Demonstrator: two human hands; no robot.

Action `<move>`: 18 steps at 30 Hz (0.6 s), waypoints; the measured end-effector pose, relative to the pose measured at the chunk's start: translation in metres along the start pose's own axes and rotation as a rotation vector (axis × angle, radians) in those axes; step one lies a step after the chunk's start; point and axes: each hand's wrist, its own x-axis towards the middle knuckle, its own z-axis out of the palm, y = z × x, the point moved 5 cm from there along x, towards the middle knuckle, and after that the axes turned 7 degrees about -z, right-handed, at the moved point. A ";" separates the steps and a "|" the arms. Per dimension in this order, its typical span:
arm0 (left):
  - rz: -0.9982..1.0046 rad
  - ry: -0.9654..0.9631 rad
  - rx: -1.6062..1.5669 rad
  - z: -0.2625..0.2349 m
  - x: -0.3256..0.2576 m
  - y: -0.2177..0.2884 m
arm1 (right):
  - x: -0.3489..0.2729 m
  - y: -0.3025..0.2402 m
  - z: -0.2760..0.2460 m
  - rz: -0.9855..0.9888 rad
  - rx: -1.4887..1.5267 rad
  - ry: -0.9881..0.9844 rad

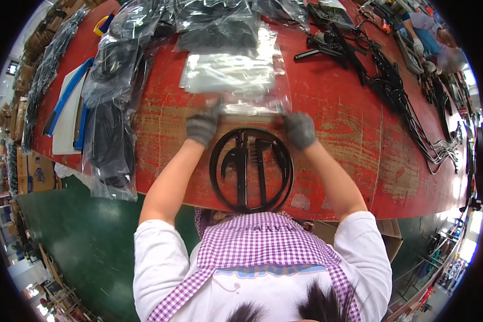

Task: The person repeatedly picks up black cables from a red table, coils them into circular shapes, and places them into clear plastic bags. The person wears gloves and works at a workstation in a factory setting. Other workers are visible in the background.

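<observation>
My left hand (pixel 203 127), in a grey glove, is at the near left corner of a clear plastic bag (pixel 252 104). At the bag's near right corner is my right hand (pixel 300 130), gloved the same way. Both hands appear closed on the bag's edge, though motion smears the fingertips and the bag. Just below the bag, close to my body, lies a black coiled hoop (pixel 213 174) with black straight and toothed parts inside it. Beyond the held bag is a stack of flat clear bags (pixel 228 72).
Filled clear bags of black parts (pixel 110 142) line the left, beside a blue-and-white folder-like item (pixel 67 112). Black brackets (pixel 333 48) and bundled cables (pixel 408 115) lie on the red worn table (pixel 338 161) at right. Another person (pixel 432 35) works at far right.
</observation>
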 end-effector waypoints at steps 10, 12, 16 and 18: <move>0.151 -0.008 -0.265 0.009 -0.116 0.021 | -0.147 -0.072 0.080 -0.126 0.061 0.107; 0.094 -0.047 -0.164 0.025 -0.123 0.019 | -0.146 -0.070 0.092 -0.159 0.075 0.176; 0.019 -0.059 -0.052 0.046 -0.127 0.007 | -0.139 -0.065 0.084 -0.147 0.036 0.195; -0.019 -0.055 -0.002 0.061 -0.132 -0.002 | -0.133 -0.067 0.083 -0.159 0.081 0.129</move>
